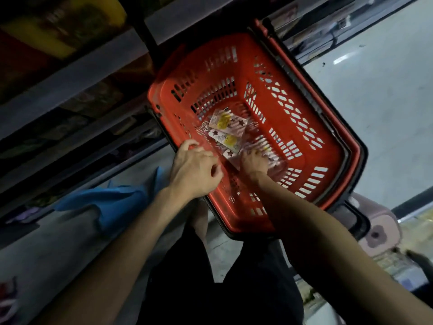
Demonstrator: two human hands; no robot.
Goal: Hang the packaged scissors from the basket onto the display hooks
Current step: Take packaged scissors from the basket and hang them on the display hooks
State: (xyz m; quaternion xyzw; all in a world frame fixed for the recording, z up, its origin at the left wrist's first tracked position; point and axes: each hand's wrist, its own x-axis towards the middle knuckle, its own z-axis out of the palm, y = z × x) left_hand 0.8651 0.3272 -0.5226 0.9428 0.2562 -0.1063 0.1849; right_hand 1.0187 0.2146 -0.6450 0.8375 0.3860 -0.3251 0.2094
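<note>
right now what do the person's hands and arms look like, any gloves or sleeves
Both are bare: no gloves on the left hand or right hand, and no sleeves on either forearm as far as the frame shows. No rings, watch or bracelet can be made out in the dim light.

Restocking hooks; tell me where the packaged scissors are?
The packaged scissors lie on the floor of the red basket, just ahead of the right hand.

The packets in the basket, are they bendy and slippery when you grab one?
Probably a bit bendy: the packets look flat and thin. Likely light too. Their shiny fronts may slide over each other, since they overlap loosely under the right hand.
</note>
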